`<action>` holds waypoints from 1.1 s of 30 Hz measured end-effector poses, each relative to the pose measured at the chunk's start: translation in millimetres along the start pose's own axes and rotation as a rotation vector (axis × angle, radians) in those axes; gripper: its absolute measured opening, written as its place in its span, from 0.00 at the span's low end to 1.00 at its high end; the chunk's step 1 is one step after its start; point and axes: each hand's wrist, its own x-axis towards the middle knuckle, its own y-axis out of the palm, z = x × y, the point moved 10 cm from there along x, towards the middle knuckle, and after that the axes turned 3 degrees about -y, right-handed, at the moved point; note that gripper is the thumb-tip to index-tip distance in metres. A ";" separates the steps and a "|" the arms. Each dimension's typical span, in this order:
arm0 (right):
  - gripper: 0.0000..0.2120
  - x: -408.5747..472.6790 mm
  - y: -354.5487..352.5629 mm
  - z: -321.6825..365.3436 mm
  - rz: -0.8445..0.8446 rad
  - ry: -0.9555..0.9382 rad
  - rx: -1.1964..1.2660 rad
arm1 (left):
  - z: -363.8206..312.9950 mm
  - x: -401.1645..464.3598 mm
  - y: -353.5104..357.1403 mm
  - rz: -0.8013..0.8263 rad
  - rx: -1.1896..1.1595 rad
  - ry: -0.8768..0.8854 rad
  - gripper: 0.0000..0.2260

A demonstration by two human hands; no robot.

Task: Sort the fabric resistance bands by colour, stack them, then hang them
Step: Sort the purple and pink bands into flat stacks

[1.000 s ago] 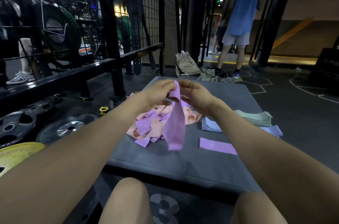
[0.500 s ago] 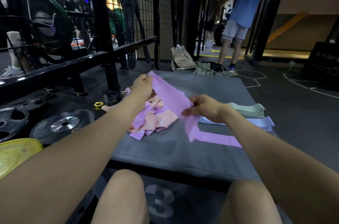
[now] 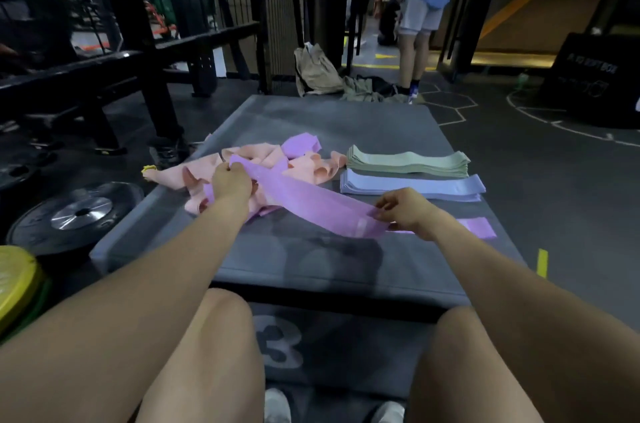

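Note:
A purple band (image 3: 304, 201) is stretched flat between my hands, low over the grey mat (image 3: 346, 260). My left hand (image 3: 230, 182) grips its far end above a loose heap of pink and purple bands (image 3: 304, 163). My right hand (image 3: 405, 209) pinches its near end just above another purple band (image 3: 479, 227) lying flat on the mat. Behind that lie a neat blue stack (image 3: 415, 185) and a green stack (image 3: 408, 161).
Weight plates (image 3: 74, 215) and a yellow plate (image 3: 14, 280) lie on the floor to the left, beside a black rack (image 3: 138, 52). A bag (image 3: 317, 71) and clothes sit beyond the mat. A person (image 3: 424, 7) stands at the back.
The purple band was first bunched between both hands, then pulled out lengthwise. Now both hands have lowered it toward the single purple band on the mat.

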 end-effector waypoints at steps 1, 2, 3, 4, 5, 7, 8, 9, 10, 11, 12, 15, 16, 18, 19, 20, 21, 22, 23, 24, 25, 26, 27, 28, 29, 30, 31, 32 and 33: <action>0.04 1.7 3.7 -5.5 0.011 0.012 0.045 | 4.6 2.4 -0.6 0.000 0.017 -0.007 0.16; 0.03 3.8 6.4 -10.5 0.012 0.023 0.074 | 11.1 6.8 -0.8 -0.003 0.041 -0.015 0.16; 0.02 5.1 7.7 -13.5 0.004 0.028 0.102 | 17.7 10.1 -1.5 -0.008 0.073 -0.030 0.15; 0.02 6.8 8.2 -17.4 -0.009 0.036 0.130 | 24.4 14.1 -1.4 -0.005 0.100 -0.040 0.16; 0.02 8.7 7.9 -22.6 -0.023 0.053 0.146 | 29.0 14.9 -0.1 0.004 0.112 -0.036 0.16; 0.05 11.8 10.2 -33.9 -0.032 0.095 0.177 | 35.6 12.2 3.0 0.017 0.115 -0.036 0.16; 0.08 13.3 13.2 -39.2 -0.029 0.116 0.202 | 39.6 13.3 3.9 0.019 0.129 -0.029 0.16; 0.10 14.0 15.9 -43.2 -0.029 0.132 0.219 | 44.8 15.0 3.9 0.014 0.153 -0.023 0.16; 0.12 14.1 18.0 -45.7 -0.034 0.141 0.225 | 47.9 14.9 3.3 0.005 0.176 -0.010 0.16; 0.13 14.3 19.2 -46.9 -0.040 0.141 0.214 | 50.1 15.2 2.4 -0.006 0.206 0.007 0.15; 0.12 15.3 20.3 -47.7 -0.042 0.133 0.191 | 52.3 15.1 1.9 -0.014 0.245 0.032 0.15; 0.09 15.8 20.5 -46.7 -0.031 0.105 0.033 | 51.8 11.4 0.9 -0.039 0.347 0.109 0.14; 0.08 15.3 20.4 -46.8 -0.026 0.103 -0.036 | 49.7 9.1 1.7 -0.039 0.367 0.134 0.15; 0.08 14.1 21.0 -46.1 -0.024 0.100 -0.159 | 48.2 8.3 2.8 -0.042 0.393 0.162 0.15; 0.08 13.1 20.9 -45.1 -0.029 0.097 -0.209 | 47.7 7.4 2.7 -0.046 0.398 0.170 0.15; 0.09 12.5 20.9 -44.4 -0.033 0.098 -0.239 | 46.1 5.2 2.7 -0.047 0.401 0.178 0.15; 0.07 11.3 20.4 -43.5 -0.039 0.099 -0.246 | 44.9 3.3 2.8 -0.049 0.403 0.187 0.15; 0.05 10.6 18.9 -43.7 -0.046 0.104 -0.226 | 44.2 2.5 2.8 -0.051 0.402 0.191 0.15; 0.03 9.0 16.6 -43.3 -0.056 0.106 -0.188 | 42.5 1.6 3.0 -0.055 0.398 0.201 0.16; 0.05 8.5 12.9 -43.7 -0.072 0.107 -0.136 | 39.5 0.6 3.7 -0.057 0.397 0.214 0.17; 0.07 8.2 7.8 -44.3 -0.092 0.108 -0.082 | 35.2 -0.3 5.0 -0.061 0.399 0.230 0.17; 0.09 7.3 1.6 -45.1 -0.115 0.111 -0.023 | 30.1 -2.0 6.4 -0.070 0.400 0.242 0.16; 0.10 5.9 -5.6 -45.9 -0.141 0.113 0.046 | 26.3 -2.7 8.9 -0.075 0.398 0.242 0.16; 0.12 4.0 -12.5 -47.5 -0.160 0.124 0.131 | 22.2 -3.1 12.7 -0.075 0.389 0.247 0.16; 0.12 1.9 -19.4 -50.7 -0.174 0.142 0.221 | 18.9 -3.4 18.2 -0.071 0.382 0.246 0.16; 0.13 -0.5 -26.5 -53.8 -0.189 0.159 0.299 | 16.1 -3.5 24.5 -0.067 0.384 0.248 0.16; 0.13 -3.2 -35.5 -57.6 -0.213 0.169 0.348 | 14.6 -4.2 32.1 -0.054 0.392 0.241 0.17; 0.13 -5.6 -46.3 -63.2 -0.244 0.178 0.370 | 14.2 -5.2 40.5 -0.040 0.392 0.237 0.17; 0.12 -6.6 -58.4 -70.8 -0.283 0.183 0.366 | 16.3 -6.6 49.4 -0.023 0.376 0.218 0.17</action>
